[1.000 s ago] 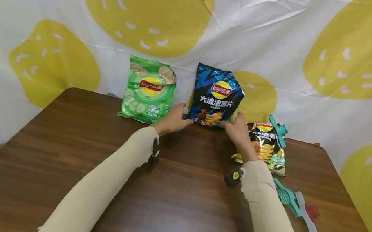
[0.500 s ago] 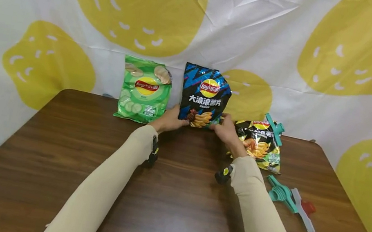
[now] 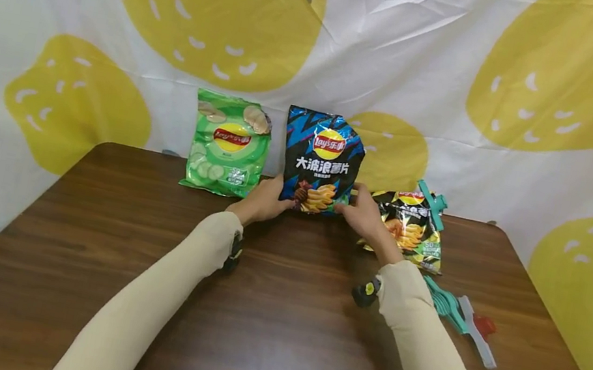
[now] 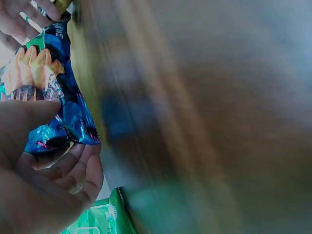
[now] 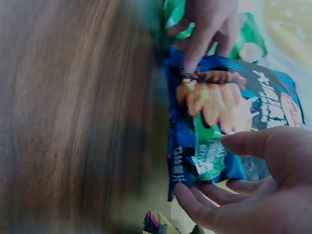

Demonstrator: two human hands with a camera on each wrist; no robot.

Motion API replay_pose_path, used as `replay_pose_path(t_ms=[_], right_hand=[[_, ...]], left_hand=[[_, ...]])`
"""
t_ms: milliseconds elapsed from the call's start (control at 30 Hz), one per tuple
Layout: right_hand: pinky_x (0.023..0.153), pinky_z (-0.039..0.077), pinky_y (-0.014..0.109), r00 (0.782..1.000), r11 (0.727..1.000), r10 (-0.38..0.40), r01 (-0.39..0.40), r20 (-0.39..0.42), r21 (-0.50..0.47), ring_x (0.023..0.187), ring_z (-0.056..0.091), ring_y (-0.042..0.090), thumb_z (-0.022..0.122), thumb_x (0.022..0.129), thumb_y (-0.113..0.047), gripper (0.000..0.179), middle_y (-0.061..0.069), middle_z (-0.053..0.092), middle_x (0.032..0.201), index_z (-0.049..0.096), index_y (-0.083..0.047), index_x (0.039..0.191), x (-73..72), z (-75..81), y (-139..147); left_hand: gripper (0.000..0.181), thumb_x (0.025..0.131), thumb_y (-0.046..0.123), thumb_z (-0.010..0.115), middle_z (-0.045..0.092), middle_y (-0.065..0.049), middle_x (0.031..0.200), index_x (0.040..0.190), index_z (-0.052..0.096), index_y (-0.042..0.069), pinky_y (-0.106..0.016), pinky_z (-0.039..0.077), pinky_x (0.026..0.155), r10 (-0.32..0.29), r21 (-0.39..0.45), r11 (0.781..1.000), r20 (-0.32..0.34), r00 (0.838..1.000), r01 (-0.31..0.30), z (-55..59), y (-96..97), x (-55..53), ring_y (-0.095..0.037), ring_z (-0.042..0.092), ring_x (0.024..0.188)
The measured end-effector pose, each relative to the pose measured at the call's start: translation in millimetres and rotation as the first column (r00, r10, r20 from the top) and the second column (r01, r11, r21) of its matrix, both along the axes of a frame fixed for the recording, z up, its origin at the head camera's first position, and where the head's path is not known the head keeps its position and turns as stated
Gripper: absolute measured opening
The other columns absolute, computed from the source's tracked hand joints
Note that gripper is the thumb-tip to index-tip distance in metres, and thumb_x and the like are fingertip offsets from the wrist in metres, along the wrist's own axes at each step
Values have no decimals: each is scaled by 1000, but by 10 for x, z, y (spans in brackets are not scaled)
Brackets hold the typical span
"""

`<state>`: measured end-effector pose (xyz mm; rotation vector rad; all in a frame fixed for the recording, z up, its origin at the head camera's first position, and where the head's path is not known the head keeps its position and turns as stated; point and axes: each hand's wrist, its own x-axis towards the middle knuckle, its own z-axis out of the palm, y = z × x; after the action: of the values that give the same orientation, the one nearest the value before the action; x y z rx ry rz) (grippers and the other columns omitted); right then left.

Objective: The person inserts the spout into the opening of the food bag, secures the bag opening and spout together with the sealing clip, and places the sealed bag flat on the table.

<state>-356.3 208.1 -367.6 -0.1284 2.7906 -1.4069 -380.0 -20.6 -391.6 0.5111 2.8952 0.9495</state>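
**Blue bag (image 3: 321, 163) held upright by both hands, back of tabletop (image 3: 271, 326)**

Left to right, head view. Green bag (image 3: 228, 146): upright at the rear edge, against or close to the fruit-print cloth (image 3: 393, 43); printed face forward.

Left hand (image 3: 264, 199): at the blue bag's lower left corner. Fingers (image 4: 92, 170) clamped on it, thumb on the front face, the others behind.

Blue bag: between green bag and black bag (image 3: 407, 231), front facing the person, upper right corner slanted. Whether its bottom edge touches the tabletop, cannot tell.

Right hand (image 3: 365, 214): at the lower right corner. Fingers clamped on the bag, thumb in front, the rest behind; forearm sleeved, wrist in front of the black bag.

Black bag: leaning back, teal clip (image 3: 434, 207) across its upper right corner. Nearer the person lie a teal piece (image 3: 448, 304), a white strip (image 3: 477, 333) and a red piece (image 3: 485, 325), close together.
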Motion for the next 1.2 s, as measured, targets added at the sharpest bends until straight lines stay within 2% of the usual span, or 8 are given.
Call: replay_pose_path(t_ms=[200, 333, 467, 667, 833, 1033, 1200], right_hand=[[106, 41, 49, 998, 997, 68, -67, 3, -22, 131, 49, 39, 63, 95, -11, 67, 28, 47, 144, 27, 5, 150, 164, 91, 11], [104, 43, 50, 992, 992, 122, -122, -10, 10, 130, 49, 41, 61, 97, -12, 66, 29, 46, 144, 26, 5, 151, 307, 137, 16], [102, 44, 50, 981, 980, 193, -191, -14, 59, 129, 50, 40, 61, 98, -16, 67, 27, 46, 144, 26, 5, 151, 496, 191, 37], [102, 45, 52, 952, 951, 307, -307, 11, 24, 126, 52, 40, 60, 100, -17, 66, 28, 51, 138, 25, 5, 151, 838, 201, 113], [103, 44, 52, 949, 949, 315, -315, 35, 18, 129, 51, 40, 60, 100, -20, 64, 25, 50, 140, 27, 1, 151, 1163, 208, 214], [102, 45, 51, 947, 946, 315, -319, 70, 59, 129, 51, 38, 61, 100, -26, 70, 21, 54, 138, 24, 2, 153, 1513, 274, 293], [98, 48, 49, 940, 937, 336, -341, 65, 80, 123, 57, 32, 61, 100, -26, 65, 16, 61, 130, 31, -2, 151, 1693, 248, 352]], left_hand=[[72, 99, 28, 62, 46, -28, 145, 150, 26, -10, -46, 39, 109, -29, 26, 999, -22, 999, 29, -15, -98, 117, -37, 46, 134], [76, 99, 30, 62, 45, -28, 146, 151, 24, -10, -46, 40, 109, -25, 27, 999, -30, 999, 25, 6, -145, 260, -36, 46, 134], [75, 98, 30, 64, 50, -29, 140, 148, 28, -12, -48, 45, 104, -19, 23, 1000, -40, 999, 20, -3, -218, 477, -39, 52, 128], [62, 95, 30, 68, 61, -26, 123, 136, 44, -9, -49, 52, 91, -14, 24, 1000, -55, 998, 15, 5, -250, 838, -38, 62, 113], [59, 93, 29, 71, 65, -23, 118, 133, 47, -6, -49, 54, 88, -43, 26, 999, -89, 995, 46, 41, -231, 1153, -35, 65, 109], [52, 92, 27, 73, 67, -20, 110, 127, 52, -4, -47, 55, 82, -67, 27, 997, -61, 996, 69, 156, -238, 1511, -31, 67, 99], [52, 91, 26, 75, 68, -18, 111, 129, 53, -2, -47, 55, 82, -101, 35, 994, -42, 994, 103, 199, -267, 1713, -29, 67, 97]])
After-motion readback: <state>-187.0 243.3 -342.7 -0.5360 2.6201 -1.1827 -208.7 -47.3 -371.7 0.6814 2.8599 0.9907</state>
